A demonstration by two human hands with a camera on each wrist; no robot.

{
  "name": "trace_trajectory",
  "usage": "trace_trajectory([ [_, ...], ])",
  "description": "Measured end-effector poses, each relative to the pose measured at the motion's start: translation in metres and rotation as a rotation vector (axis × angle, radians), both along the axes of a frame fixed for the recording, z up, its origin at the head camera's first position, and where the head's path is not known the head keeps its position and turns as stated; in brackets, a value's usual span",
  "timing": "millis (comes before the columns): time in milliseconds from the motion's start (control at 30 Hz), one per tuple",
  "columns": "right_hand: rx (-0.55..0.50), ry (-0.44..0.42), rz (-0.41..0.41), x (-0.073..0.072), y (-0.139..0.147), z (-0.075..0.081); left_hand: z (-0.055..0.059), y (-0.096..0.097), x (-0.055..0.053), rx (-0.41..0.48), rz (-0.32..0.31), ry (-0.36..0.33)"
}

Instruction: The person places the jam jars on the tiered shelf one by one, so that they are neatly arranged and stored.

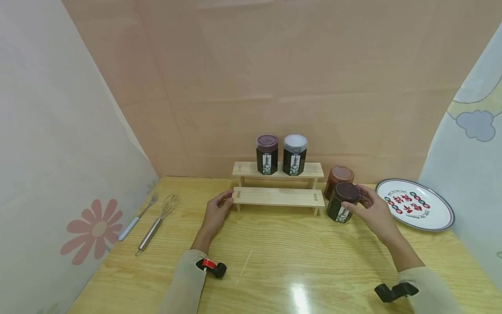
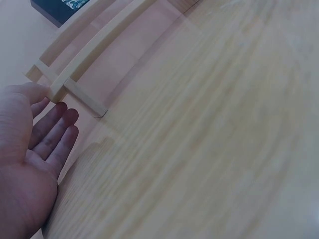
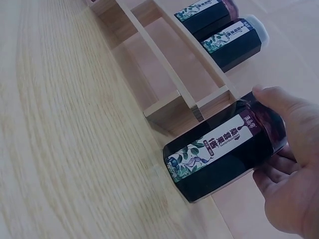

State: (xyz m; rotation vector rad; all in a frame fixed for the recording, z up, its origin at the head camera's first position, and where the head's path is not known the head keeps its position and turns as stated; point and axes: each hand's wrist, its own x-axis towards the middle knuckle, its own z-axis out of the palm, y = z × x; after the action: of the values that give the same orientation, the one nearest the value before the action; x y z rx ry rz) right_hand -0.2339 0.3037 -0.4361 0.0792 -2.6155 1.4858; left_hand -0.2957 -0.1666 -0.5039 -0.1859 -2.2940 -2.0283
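My left hand (image 1: 217,210) is at the left end of a two-tier wooden display stand (image 1: 278,197), thumb and fingertips at the corner of its lower board. In the left wrist view, the other fingers spread below that board. My right hand (image 1: 374,214) grips a dark jar (image 1: 340,205) round its dark lid, thumb on one side and fingers on the other. The jar's printed white label (image 3: 214,147) shows in the right wrist view, its body tilted slightly beside the stand's right end. On the upper tier stand a purple-lidded jar (image 1: 267,155) and a white-lidded jar (image 1: 295,155).
Behind the held jar stands a jar with a reddish-brown lid (image 1: 340,174), partly hidden. A white oval plate (image 1: 415,204) with red lettering lies at the right. To the left are a whisk (image 1: 158,224) and a fork (image 1: 137,218). Cloth walls close the back and sides.
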Motion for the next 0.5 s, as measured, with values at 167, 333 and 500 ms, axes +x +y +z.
trace_trajectory([
  [167,0.009,-0.001,0.008,-0.0021,-0.0015,0.0003,0.0003,0.0010,-0.0001,-0.001,0.010,0.009],
  [333,0.009,0.002,0.017,-0.0038,-0.0028,-0.0001,-0.0010,0.0015,-0.0015,0.003,0.007,0.016],
  [500,0.033,0.004,0.016,-0.0071,-0.0030,-0.0045,-0.0023,0.0006,-0.0022,0.005,0.010,0.013],
])
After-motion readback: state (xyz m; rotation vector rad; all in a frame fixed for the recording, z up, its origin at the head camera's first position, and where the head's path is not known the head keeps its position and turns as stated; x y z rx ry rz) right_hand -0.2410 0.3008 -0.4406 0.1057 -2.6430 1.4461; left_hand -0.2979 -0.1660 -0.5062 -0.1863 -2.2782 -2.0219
